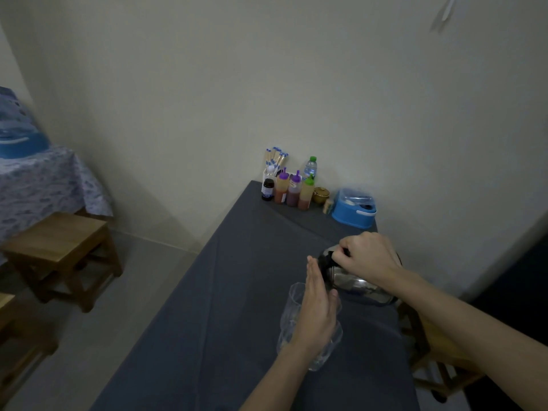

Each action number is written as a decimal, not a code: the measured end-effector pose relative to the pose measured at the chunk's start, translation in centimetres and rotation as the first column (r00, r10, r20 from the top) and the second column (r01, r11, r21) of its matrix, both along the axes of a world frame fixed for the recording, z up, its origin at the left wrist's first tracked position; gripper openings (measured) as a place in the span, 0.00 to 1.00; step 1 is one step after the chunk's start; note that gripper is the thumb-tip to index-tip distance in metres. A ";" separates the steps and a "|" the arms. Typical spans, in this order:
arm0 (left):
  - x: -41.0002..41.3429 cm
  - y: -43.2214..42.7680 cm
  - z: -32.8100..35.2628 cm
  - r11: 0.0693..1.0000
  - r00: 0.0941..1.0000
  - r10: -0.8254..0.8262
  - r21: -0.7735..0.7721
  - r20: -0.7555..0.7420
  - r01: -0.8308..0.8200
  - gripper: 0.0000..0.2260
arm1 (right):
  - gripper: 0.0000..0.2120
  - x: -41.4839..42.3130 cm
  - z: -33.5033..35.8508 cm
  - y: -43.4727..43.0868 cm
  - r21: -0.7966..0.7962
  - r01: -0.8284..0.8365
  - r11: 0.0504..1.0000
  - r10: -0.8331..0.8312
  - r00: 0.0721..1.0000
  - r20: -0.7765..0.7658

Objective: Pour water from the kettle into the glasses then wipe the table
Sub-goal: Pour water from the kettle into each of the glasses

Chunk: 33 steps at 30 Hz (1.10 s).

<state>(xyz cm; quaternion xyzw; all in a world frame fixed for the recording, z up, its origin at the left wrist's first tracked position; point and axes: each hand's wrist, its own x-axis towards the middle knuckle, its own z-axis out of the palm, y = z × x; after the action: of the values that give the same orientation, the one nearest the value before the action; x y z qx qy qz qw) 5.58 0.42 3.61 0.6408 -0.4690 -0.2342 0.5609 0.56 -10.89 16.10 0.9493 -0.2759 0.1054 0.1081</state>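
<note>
A shiny steel kettle [354, 281] with a black lid stands near the right edge of the table [225, 307], which wears a dark grey cloth. My right hand [369, 258] is closed on the kettle's top, at the lid or handle. Two clear glasses stand in front of the kettle: a farther glass [293, 298] and a nearer glass [324, 351], both partly hidden by my left hand [315, 310]. That hand is flat with straight fingers, held just over the glasses. Whether it touches them I cannot tell. No wiping cloth shows.
At the table's far end stand several sauce bottles [292, 189], a cup of chopsticks [275, 158], a water bottle [310, 167], a small gold pot [321, 194] and a blue box [354, 209]. A wooden stool [62, 253] is on the left, a wooden chair [439, 345] on the right.
</note>
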 end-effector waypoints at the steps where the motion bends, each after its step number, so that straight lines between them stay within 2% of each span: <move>1: 0.0 0.0 0.0 1.000 1.000 -0.002 0.002 0.007 0.002 0.29 | 0.18 0.0 0.1 0.0 0.002 0.001 1.000 -0.001 1.000 0.009; 7: 0.1 -0.2 0.5 1.000 1.000 -0.013 0.014 0.028 0.013 0.30 | 0.17 -0.5 0.2 -0.2 0.018 0.031 0.999 -0.032 0.999 0.029; 13: 0.4 -0.3 0.9 0.999 0.997 -0.034 0.032 0.072 0.032 0.29 | 0.19 -1.3 -1.1 -1.2 0.157 0.065 0.985 -0.088 0.986 0.141; 17: 0.8 -0.2 1.7 0.996 0.975 -0.067 0.072 0.211 0.053 0.28 | 0.19 -2.9 -2.2 -1.5 0.303 0.111 0.946 -0.191 0.949 0.251; 21: 0.9 -0.9 2.4 0.985 0.925 -0.155 0.130 0.347 0.117 0.27 | 0.19 -5.4 -3.0 -0.9 0.439 0.138 0.888 -0.320 0.871 0.373; 25: 0.2 -1.8 2.6 0.970 0.824 -0.232 0.185 0.516 0.158 0.27 | 0.20 -8.2 -4.6 -0.1 0.623 0.073 0.779 -0.466 0.732 0.497; 29: -1.5 -3.0 2.9 0.953 0.691 -0.302 0.212 0.657 0.214 0.34 | 0.19 -11.5 -7.9 0.2 0.805 -0.054 0.591 -0.678 0.507 0.532; 31: -2.5 -3.8 2.8 0.943 0.614 -0.330 0.226 0.717 0.242 0.30 | 0.16 -13.3 -10.2 0.2 0.854 -0.140 0.501 -0.771 0.375 0.514; 33: -3.8 -4.5 2.4 0.928 0.547 -0.365 0.246 0.754 0.280 0.27 | 0.15 -15.1 -12.0 0.4 0.869 -0.193 0.456 -0.829 0.262 0.494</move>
<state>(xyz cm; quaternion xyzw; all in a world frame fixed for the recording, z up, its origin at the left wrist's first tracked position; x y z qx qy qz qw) 1.76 -4.05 5.97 0.6065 -0.7645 -0.0498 0.2126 -14.56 -10.48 4.05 0.5383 -0.5203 0.4421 -0.4939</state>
